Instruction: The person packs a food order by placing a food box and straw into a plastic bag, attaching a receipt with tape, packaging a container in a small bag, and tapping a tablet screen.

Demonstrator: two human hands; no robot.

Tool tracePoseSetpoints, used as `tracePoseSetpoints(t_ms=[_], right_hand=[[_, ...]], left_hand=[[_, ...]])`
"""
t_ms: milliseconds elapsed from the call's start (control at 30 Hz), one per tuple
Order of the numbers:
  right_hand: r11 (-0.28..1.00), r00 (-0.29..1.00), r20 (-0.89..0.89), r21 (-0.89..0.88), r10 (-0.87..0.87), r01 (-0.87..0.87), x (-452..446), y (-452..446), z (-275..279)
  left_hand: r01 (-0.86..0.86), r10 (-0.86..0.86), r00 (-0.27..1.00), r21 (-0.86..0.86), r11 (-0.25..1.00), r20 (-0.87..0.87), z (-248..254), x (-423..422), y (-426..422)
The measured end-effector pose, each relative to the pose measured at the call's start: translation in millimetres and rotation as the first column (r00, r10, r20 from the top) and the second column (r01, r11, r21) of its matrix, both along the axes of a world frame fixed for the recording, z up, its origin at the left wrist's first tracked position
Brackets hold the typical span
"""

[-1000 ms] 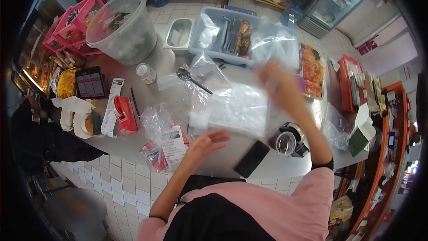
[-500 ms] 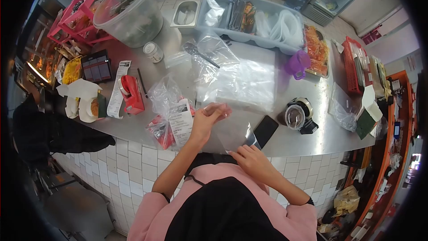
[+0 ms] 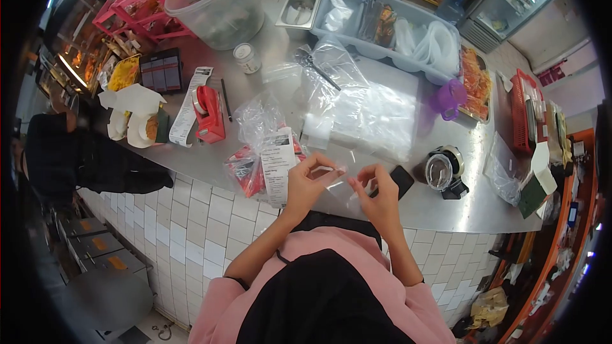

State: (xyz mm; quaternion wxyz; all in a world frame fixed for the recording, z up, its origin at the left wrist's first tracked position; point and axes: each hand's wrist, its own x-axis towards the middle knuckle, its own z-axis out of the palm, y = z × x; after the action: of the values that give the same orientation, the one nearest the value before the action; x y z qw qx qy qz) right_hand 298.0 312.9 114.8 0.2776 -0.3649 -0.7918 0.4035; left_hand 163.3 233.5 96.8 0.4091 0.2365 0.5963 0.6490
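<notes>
My left hand (image 3: 310,183) and my right hand (image 3: 377,194) are close together above the front of the metal table. Between them hangs a small clear plastic bag (image 3: 341,196), pinched at its top edge by both hands. A black phone (image 3: 401,181) lies partly behind my right hand. Left of my left hand is a tied plastic bag (image 3: 247,165) with red contents and a printed receipt (image 3: 278,169). Beyond my hands lies a stack of clear plastic bags (image 3: 376,111), with a black spoon (image 3: 317,69) on its left part.
A blue tub (image 3: 389,41), purple cup (image 3: 450,99) and tray of orange food (image 3: 475,83) stand behind. A lidded cup (image 3: 438,172) is right; a red tape dispenser (image 3: 209,114) and open food box (image 3: 137,114) are left. A person in black (image 3: 83,156) stands at far left.
My right hand came down from the blue tub to the front with a clear bag. Both hands have since risen and drawn closer together. The camera view has shifted.
</notes>
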Motion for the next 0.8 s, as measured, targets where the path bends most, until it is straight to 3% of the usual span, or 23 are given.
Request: tracePoseSetpoints(t_ms=[67,133,200,233,300,400,800], right_hand=[[0.904,0.983,-0.131,-0.392,0.128,-0.170,4,0,1],[0.911,0.982,-0.162,-0.384,0.092,-0.149,-3,-2,1],[0.920,0.979,-0.195,-0.371,0.057,-0.127,-8,-3,1],[0.894,0.973,-0.229,-0.434,0.009,-0.111,-9,-4,0],[0.863,0.964,-0.262,-0.496,-0.038,-0.100,-10,-3,-2],[0.822,0.947,-0.316,-0.555,-0.063,-0.130,-9,-2,-3],[0.841,0.934,-0.358,-0.510,-0.013,-0.183,-7,-5,3]], left_hand=[[-0.003,0.003,0.997,-0.006,1.000,-0.083,-2,-1,-3],[0.002,-0.003,0.986,-0.009,1.000,-0.164,0,1,-3],[-0.024,0.037,0.922,0.038,0.999,-0.386,7,4,-2],[-0.023,0.038,0.921,0.042,0.999,-0.387,10,3,-1],[0.012,0.072,0.751,0.123,0.992,-0.656,14,2,-2],[0.060,0.118,0.641,0.202,0.977,-0.758,15,1,0],[0.075,0.123,0.587,0.205,0.976,-0.800,12,-1,1]])
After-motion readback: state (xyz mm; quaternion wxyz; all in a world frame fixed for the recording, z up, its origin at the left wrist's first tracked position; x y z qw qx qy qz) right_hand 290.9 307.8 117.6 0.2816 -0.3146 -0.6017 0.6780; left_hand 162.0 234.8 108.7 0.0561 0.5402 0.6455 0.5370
